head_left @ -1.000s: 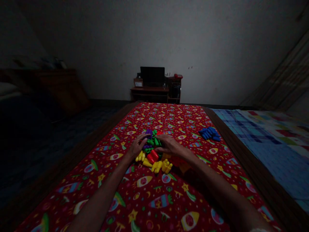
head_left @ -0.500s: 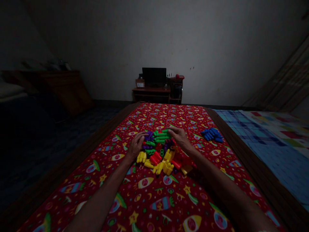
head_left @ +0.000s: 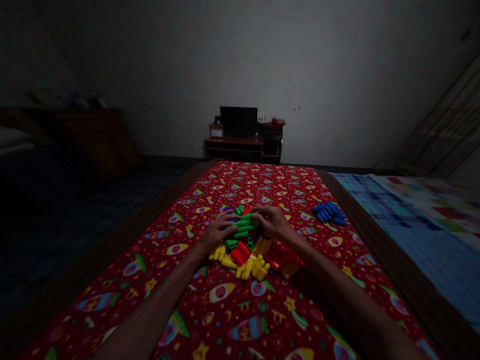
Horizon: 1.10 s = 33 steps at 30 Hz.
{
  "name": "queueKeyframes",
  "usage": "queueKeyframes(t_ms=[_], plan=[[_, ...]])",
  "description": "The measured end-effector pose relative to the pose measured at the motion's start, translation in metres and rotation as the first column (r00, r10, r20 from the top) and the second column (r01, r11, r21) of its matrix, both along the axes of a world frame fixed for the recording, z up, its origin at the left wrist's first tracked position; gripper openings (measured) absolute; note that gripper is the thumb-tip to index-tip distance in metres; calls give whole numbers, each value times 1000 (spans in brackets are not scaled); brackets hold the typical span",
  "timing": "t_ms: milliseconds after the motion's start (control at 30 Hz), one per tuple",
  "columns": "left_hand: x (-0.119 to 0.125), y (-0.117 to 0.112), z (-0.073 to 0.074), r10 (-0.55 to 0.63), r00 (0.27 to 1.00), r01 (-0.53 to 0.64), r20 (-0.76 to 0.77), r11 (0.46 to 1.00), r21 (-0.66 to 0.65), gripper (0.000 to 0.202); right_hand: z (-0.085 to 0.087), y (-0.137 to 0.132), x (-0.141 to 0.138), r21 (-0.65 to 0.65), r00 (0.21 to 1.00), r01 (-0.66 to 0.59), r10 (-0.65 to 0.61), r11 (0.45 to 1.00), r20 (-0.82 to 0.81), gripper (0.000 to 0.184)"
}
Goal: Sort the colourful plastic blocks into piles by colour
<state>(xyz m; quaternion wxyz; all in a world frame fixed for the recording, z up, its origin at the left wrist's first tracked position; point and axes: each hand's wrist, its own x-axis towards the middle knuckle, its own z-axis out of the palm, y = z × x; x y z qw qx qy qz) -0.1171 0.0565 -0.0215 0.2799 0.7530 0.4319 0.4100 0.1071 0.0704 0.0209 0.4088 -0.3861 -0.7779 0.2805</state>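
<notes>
A heap of plastic toy blocks [head_left: 247, 252] in green, red, yellow and purple lies on a red patterned cloth [head_left: 240, 310]. My left hand [head_left: 217, 232] rests on the heap's left side, fingers spread over purple and green pieces. My right hand [head_left: 275, 221] curls its fingers on the green blocks [head_left: 243, 229] at the heap's far side. Both hands touch the same green cluster. Yellow blocks [head_left: 255, 267] lie nearest to me.
A small pile of blue blocks [head_left: 329, 212] sits apart at the right of the cloth. A checked blue mat [head_left: 412, 220] lies further right. A low desk with a dark screen [head_left: 240, 130] stands at the far wall. The room is dim.
My right hand drew back from the far edge of the heap and closed in towards my left hand over the green blocks. The left hand shifted slightly right.
</notes>
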Motion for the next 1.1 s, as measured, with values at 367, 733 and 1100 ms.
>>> queueKeyframes(t_ms=[367, 733, 1100], plan=[[-2, -2, 5, -2, 999, 3, 32, 1000, -15, 36, -10, 54, 76, 54, 877, 480, -477, 875, -63, 29], [-3, 2, 0, 6, 999, -7, 47, 1000, 18, 37, -16, 53, 92, 266, 753, 598, -644, 756, 136, 33], [-4, 0, 0, 14, 999, -14, 36, 1000, 6, 44, -6, -27, -11, 237, 919, -196, 94, 952, 383, 42]])
